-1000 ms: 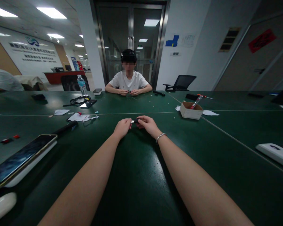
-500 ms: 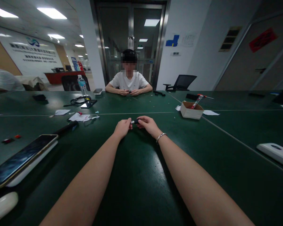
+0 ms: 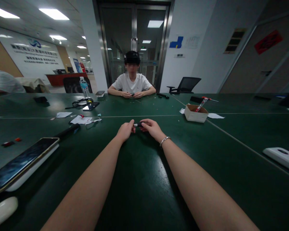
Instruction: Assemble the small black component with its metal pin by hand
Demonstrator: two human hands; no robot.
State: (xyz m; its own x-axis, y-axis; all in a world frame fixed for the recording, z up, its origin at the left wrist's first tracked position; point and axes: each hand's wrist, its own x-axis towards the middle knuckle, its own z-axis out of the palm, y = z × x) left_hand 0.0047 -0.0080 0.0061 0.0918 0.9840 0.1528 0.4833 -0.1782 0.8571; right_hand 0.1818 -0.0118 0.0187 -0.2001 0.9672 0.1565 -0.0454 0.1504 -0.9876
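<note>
Between my two hands, just above the green table (image 3: 135, 179), is a small black piece with a silvery metal section (image 3: 137, 124); its exact kind is too small to make out. My left hand (image 3: 126, 131) pinches the metal end at the left between thumb and fingers. On the right, my right hand (image 3: 152, 128) is closed on the black end, thumb and fingertips together. The fingers hide both ends of the piece. A metal bracelet (image 3: 164, 141) circles my right wrist.
Left of my arms lie a phone (image 3: 24, 162) on a white block, a white rounded object (image 3: 3, 208) and paper scraps (image 3: 81, 119). A small box (image 3: 196, 115) holding a red-handled tool stands right. Across the table sits a person (image 3: 132, 82); a bottle (image 3: 84, 87) is at back left.
My hands keep their grip on the small piece, with barely any shift. The whole view has moved very slightly.
</note>
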